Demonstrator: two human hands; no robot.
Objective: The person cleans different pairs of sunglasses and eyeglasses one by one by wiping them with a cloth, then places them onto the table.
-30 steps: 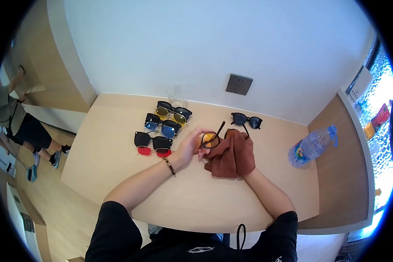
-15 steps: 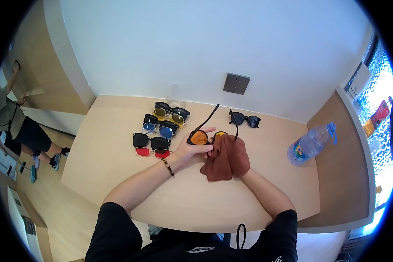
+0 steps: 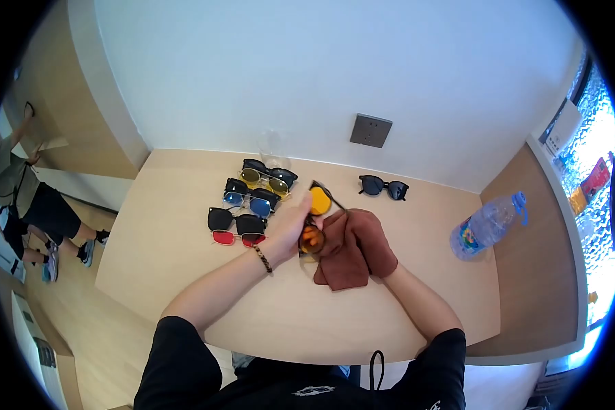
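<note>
My left hand (image 3: 292, 224) grips a pair of dark-framed sunglasses (image 3: 320, 201) with yellow-orange lenses. They are turned on end, one lens above the other. A reddish-brown cloth (image 3: 352, 254) drapes over my right hand, hiding its fingers, and touches the area of the lower lens. Left of my hands lie several pairs: black ones beside yellow-lensed glasses (image 3: 278, 186), blue-lensed glasses (image 3: 260, 207) and red-lensed glasses (image 3: 223, 238). Another black pair of sunglasses (image 3: 384, 187) rests alone near the wall.
A clear plastic bottle (image 3: 484, 227) with a blue cap stands on the right of the wooden table (image 3: 417, 314), near a side panel (image 3: 536, 273). A transparent vessel (image 3: 272, 147) is at the back. A wall socket (image 3: 371, 130) sits above. People (image 3: 44, 212) stand at far left.
The orange-lensed sunglasses have turned from level, arms pointing up, to on end. My left hand has rotated with them. The cloth has shifted slightly down and right.
</note>
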